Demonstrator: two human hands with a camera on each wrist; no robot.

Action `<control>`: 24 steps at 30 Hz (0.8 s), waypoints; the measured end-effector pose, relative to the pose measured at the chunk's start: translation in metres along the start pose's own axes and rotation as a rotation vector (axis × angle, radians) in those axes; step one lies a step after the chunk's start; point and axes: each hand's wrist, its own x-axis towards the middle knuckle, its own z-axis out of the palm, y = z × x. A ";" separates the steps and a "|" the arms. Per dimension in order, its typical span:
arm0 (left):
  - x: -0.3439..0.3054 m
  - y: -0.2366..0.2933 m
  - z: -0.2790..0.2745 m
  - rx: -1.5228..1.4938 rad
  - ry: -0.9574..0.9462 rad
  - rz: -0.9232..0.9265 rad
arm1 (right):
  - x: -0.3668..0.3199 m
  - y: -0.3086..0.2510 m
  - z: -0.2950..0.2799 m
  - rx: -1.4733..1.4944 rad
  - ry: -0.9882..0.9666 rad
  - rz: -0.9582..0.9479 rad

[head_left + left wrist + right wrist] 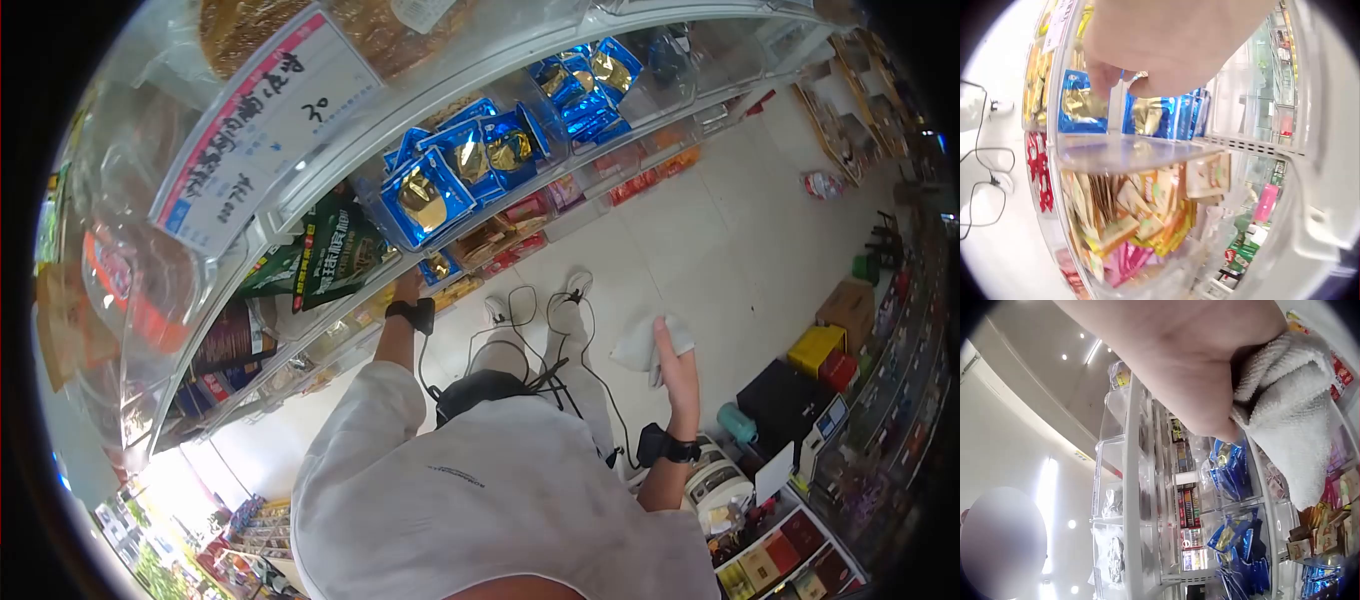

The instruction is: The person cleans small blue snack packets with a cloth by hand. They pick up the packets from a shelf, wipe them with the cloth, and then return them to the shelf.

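Observation:
My left hand reaches into a clear shelf bin on the display rack. In the left wrist view its fingertips are at the tops of blue-and-gold packets; whether they pinch one is hidden. Below that bin lie orange and tan snack packets. My right hand is held out away from the shelves and grips a white cloth. In the right wrist view the cloth is bunched under my fingers.
More blue packets and green packets fill the bins above, under a price label. Black cables hang by my legs. Yellow, red and black boxes and a low shelf stand at the right on the tiled floor.

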 end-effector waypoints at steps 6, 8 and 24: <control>0.011 0.041 0.010 -0.117 0.221 -0.491 | -0.034 0.046 0.013 0.025 0.128 0.032; 0.009 0.049 0.027 -0.437 0.394 -0.561 | -0.036 0.056 0.013 0.005 0.140 0.045; -0.175 0.417 -0.010 0.264 -0.483 0.344 | -0.036 0.024 0.038 -0.010 0.053 -0.314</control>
